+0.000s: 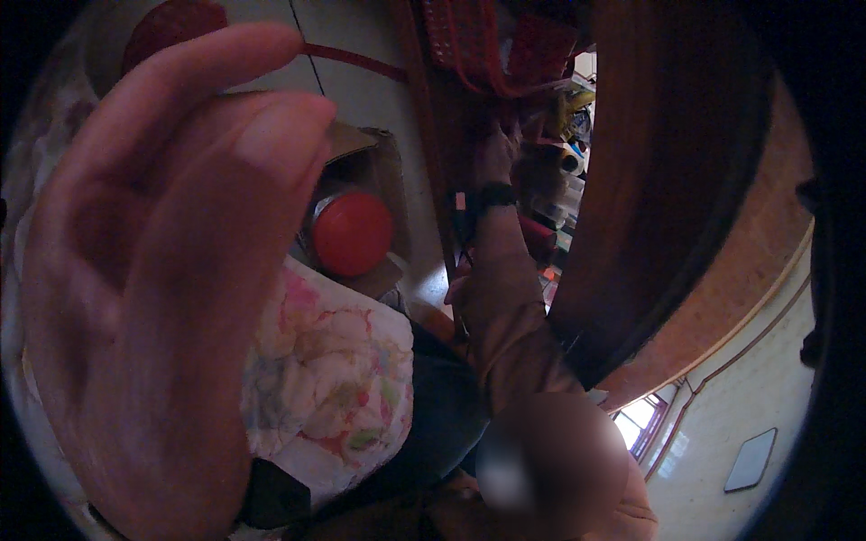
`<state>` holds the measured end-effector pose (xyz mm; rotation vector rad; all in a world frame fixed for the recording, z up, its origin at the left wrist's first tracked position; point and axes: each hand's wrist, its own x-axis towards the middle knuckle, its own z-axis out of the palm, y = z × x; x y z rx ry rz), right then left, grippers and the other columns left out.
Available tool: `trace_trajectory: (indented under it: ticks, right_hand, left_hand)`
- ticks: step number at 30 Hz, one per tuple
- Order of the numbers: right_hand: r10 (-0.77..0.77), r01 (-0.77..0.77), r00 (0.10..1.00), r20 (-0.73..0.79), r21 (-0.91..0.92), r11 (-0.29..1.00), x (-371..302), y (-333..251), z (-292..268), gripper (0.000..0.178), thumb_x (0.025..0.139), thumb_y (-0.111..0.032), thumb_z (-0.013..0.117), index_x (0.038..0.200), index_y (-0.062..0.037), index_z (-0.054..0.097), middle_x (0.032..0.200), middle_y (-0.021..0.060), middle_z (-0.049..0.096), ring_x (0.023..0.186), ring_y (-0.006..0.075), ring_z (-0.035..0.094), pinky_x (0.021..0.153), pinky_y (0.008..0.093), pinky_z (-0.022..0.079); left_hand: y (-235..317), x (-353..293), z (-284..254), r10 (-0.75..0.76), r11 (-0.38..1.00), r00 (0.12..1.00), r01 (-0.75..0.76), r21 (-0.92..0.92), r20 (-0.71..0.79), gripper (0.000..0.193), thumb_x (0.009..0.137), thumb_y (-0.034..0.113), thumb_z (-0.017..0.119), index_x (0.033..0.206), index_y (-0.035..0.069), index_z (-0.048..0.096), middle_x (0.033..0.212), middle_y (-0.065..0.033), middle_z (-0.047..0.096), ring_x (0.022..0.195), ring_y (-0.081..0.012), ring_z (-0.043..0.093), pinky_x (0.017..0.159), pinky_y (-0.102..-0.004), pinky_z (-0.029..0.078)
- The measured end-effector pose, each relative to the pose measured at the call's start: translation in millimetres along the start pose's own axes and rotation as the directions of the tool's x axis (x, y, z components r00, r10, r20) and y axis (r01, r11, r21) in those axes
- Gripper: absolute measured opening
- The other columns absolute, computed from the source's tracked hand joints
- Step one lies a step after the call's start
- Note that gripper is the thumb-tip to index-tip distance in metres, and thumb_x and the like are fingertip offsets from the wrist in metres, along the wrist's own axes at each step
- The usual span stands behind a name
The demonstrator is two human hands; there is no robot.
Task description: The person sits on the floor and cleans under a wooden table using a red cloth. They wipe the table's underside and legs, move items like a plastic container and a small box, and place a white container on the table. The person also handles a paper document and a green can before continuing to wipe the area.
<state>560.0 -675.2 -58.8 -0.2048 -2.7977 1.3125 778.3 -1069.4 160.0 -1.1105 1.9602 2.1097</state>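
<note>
My left hand (171,261) fills the left side, very close up. Its fingers curl over toward the thumb, with a gap between the top finger and the thumb; nothing shows in it. Beyond its fingertips stands a container with a round red lid (354,234), beside the flap of a cardboard box (356,142). A white floral cloth or cushion (334,370) lies just right of the hand. My right hand is not in view. Another person's forearm (499,239), with a dark wristband, reaches among goods by dark wood; its fingers are too dark to make out.
A red plastic basket (469,41) sits at the top by a dark wooden panel (667,180). Several packages and bottles (559,189) crowd the gap beside it. Pale tiles (356,32) and a dark red round object (176,32) show at upper left. The other person's blurred head (550,464) is low centre.
</note>
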Motion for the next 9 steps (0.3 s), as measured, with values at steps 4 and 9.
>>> trace_trajectory:
  ticks: [4,9]
  right_hand:
    - [-0.553,0.569,0.759,0.344,-0.763,0.307,5,36,13,0.040,0.085,-0.020,0.055,0.121,-0.0028,0.054,0.131,0.0180,0.048,0.125,0.0369,0.037,0.105,0.0415,0.034]
    - [-0.316,0.317,0.945,0.081,-0.452,0.834,-25,46,16,0.039,0.084,-0.019,0.054,0.122,-0.0113,0.058,0.135,0.0164,0.046,0.128,0.0393,0.035,0.108,0.0487,0.029]
  left_hand:
    - [-30,3,11,-0.004,0.999,1.000,0.004,-0.035,-0.009,0.054,0.090,0.043,0.048,0.127,0.004,0.051,0.107,-0.0128,0.064,0.096,-0.0176,0.062,0.078,-0.0246,0.047]
    - [-52,0,31,-0.001,0.998,1.000,0.001,-0.066,-0.002,0.057,0.089,0.044,0.051,0.130,0.005,0.049,0.110,-0.0119,0.064,0.097,-0.0181,0.062,0.080,-0.0250,0.047]
